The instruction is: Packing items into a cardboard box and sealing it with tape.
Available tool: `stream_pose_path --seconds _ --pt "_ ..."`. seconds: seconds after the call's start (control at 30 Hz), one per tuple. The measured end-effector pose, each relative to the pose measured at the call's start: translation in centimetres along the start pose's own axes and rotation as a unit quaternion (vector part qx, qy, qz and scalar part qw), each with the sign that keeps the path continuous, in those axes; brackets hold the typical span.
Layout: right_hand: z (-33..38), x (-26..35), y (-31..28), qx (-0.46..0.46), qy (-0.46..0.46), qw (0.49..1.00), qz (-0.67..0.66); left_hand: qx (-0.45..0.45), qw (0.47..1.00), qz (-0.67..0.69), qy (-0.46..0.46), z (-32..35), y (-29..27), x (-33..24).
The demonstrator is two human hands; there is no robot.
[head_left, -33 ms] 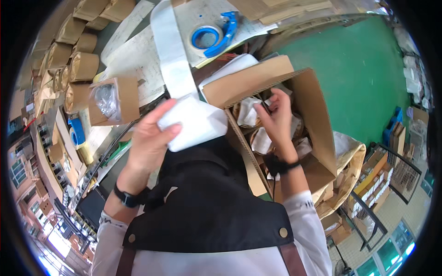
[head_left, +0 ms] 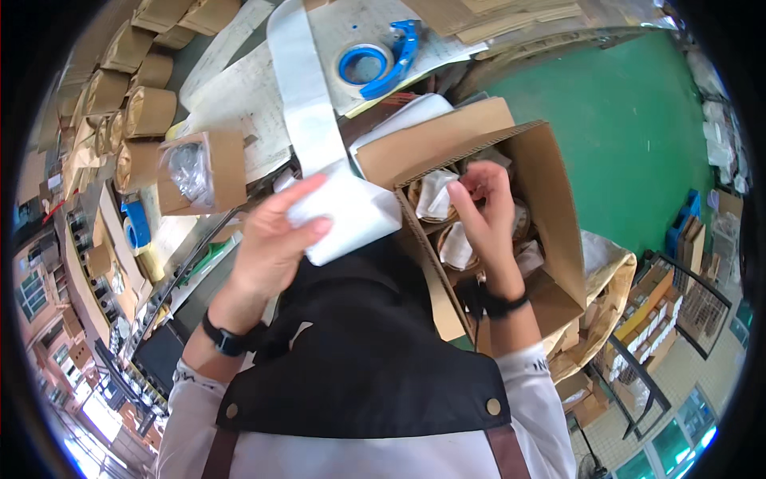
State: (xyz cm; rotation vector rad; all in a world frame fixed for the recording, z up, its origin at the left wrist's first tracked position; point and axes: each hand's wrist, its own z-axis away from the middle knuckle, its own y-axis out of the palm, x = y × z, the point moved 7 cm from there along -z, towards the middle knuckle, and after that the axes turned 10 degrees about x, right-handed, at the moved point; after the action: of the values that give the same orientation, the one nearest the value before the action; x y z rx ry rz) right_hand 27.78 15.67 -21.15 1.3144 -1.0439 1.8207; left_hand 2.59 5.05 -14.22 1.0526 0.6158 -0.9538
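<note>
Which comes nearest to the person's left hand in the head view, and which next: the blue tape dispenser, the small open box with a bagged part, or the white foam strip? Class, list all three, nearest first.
1. White foam strip: under the left hand, which grips it.
2. Small open box with a bagged part: up and to the left of the hand.
3. Blue tape dispenser: far up, on the bench top.

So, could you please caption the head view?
Left hand grips white strip; right hand reaches into open cardboard box.
</note>
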Motion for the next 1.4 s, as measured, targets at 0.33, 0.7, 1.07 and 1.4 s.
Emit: stream_pose_path --seconds 0.33,0.7,1.07,1.4 --pt "2.8 9.1 2.8 0.166 -0.040 0.973 -0.152 0.136 0.979 -0.101 -0.114 -1.6 4.7 0.5" --pt "2.4 2.8 -2.0 0.119 0.063 0.962 -0.237 0.054 0.993 0.000 -0.105 -1.6 3.7 2.7" --pt "-2.3 -4.0 -8.2 -0.113 0.098 0.931 0.334 0.019 0.994 -0.103 -0.039 -1.3 4.5 2.1" --pt "3.9 7.8 -0.3 0.197 -0.072 0.968 -0.136 0.195 0.961 -0.171 -0.095 -1.2 8.1 2.0"
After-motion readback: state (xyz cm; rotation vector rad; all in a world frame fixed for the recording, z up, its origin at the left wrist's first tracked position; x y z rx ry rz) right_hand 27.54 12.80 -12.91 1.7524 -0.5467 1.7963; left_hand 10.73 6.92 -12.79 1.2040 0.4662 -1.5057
